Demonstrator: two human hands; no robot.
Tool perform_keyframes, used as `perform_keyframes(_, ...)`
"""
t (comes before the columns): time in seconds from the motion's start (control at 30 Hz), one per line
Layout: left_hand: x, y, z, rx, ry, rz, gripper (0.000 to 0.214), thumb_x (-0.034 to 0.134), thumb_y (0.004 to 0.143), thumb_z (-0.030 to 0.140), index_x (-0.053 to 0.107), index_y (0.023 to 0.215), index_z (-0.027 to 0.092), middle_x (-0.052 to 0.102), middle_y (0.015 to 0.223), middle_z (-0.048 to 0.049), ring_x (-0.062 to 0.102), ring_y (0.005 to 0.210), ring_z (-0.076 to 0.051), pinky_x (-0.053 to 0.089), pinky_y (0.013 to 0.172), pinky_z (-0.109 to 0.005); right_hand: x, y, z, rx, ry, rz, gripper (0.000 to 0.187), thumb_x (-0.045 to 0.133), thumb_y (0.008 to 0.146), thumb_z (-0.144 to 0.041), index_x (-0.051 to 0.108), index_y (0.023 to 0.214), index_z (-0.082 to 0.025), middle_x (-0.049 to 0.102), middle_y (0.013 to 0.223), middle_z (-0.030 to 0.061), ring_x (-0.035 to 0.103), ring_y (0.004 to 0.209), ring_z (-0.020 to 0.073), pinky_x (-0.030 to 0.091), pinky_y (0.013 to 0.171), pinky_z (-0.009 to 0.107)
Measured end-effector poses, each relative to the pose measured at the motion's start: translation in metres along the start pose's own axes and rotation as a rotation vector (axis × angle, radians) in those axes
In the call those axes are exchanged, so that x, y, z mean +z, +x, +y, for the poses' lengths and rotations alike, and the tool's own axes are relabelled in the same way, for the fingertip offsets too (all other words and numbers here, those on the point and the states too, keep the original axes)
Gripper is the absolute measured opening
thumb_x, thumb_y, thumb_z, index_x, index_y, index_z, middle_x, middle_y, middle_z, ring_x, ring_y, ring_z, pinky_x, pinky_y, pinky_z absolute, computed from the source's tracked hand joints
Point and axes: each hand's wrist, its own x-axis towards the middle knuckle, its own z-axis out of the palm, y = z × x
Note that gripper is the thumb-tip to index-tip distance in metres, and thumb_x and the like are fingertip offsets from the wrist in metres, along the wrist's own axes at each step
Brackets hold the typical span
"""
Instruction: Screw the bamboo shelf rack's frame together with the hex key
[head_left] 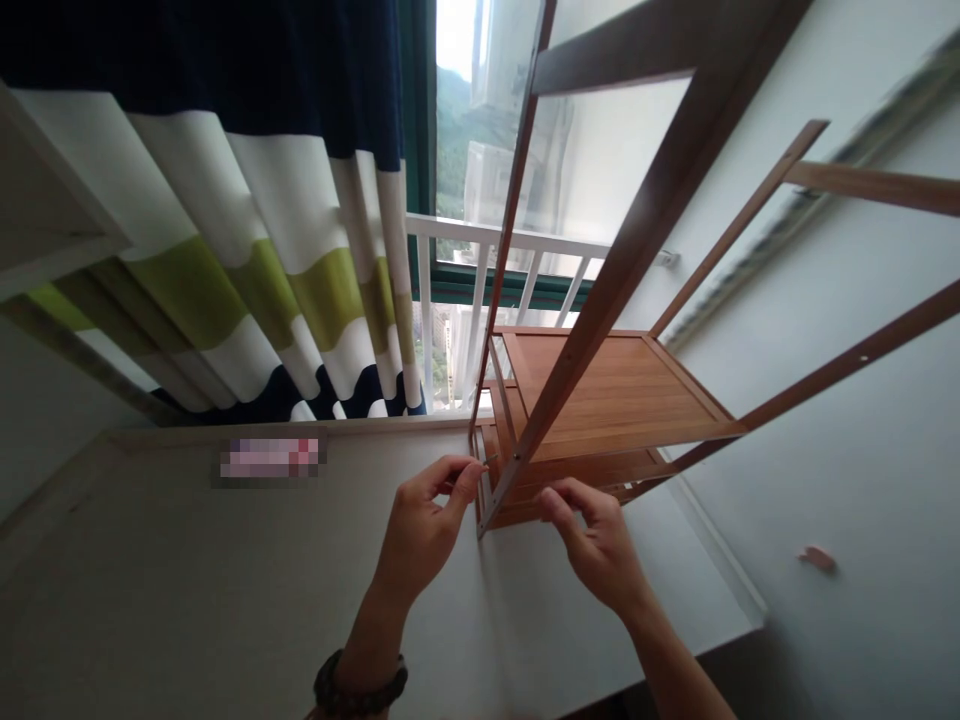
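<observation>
"By the window [457, 160], what stands?"

"Wooden rack [615, 385], near post [589, 312] between both hands."

"Grip?"

"Right hand [596, 535] curled, contents unclear; left hand [420, 530] pinches a thin piece [490, 461] by one end, likely to keep its tip free."

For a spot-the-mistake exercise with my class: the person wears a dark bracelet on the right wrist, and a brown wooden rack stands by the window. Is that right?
Not quite: the head view shows the dark bracelet on the left wrist, not the right. The brown wooden rack does stand by the window.
</observation>
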Motion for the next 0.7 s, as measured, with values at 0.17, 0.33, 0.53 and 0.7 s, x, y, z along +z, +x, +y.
perform_keyframes(0.17, 0.001, -0.002, 0.002, 0.039, 0.105, 0.041, 0.020, 0.052, 0.079, 0.037, 0.063, 0.081, 0.020, 0.064, 0.069, 0.0011, 0.060, 0.064, -0.014, 0.045, 0.061, -0.023, 0.030, -0.001, 0.010, 0.134, 0.264, 0.208, 0.029, 0.060, 0.075, -0.031, 0.041, 0.095, -0.022, 0.061, 0.088, 0.0051, 0.060, 0.078, 0.0167, 0.050, 0.069, 0.031)
perform_keyframes(0.33, 0.000, -0.002, 0.004, 0.057, 0.155, 0.070, 0.020, 0.053, 0.079, 0.036, 0.063, 0.079, 0.020, 0.065, 0.069, 0.0004, 0.060, 0.063, -0.015, 0.046, 0.061, -0.024, 0.053, -0.005, 0.000, 0.018, 0.329, 0.472, 0.042, 0.061, 0.074, -0.027, 0.026, 0.098, -0.027, 0.056, 0.094, 0.0043, 0.059, 0.083, 0.0172, 0.048, 0.077, 0.038)
perform_keyframes(0.53, 0.001, 0.000, 0.009, 0.073, 0.115, 0.065, 0.018, 0.054, 0.078, 0.035, 0.063, 0.080, 0.019, 0.067, 0.074, 0.0000, 0.061, 0.066, -0.014, 0.047, 0.063, -0.023, 0.053, 0.009, -0.005, 0.053, 0.083, 0.361, 0.084, 0.068, 0.064, -0.037, 0.018, 0.129, -0.023, 0.051, 0.102, 0.0098, 0.055, 0.081, 0.0195, 0.048, 0.075, 0.037)
perform_keyframes(0.7, 0.000, -0.001, 0.008, 0.068, 0.116, 0.049, 0.019, 0.054, 0.078, 0.035, 0.064, 0.081, 0.019, 0.066, 0.072, 0.0001, 0.060, 0.065, -0.014, 0.046, 0.062, -0.023, 0.050, 0.017, 0.002, 0.031, -0.015, 0.388, 0.070, 0.068, 0.063, -0.039, 0.030, 0.118, -0.022, 0.049, 0.107, 0.0111, 0.055, 0.078, 0.0186, 0.049, 0.070, 0.034)
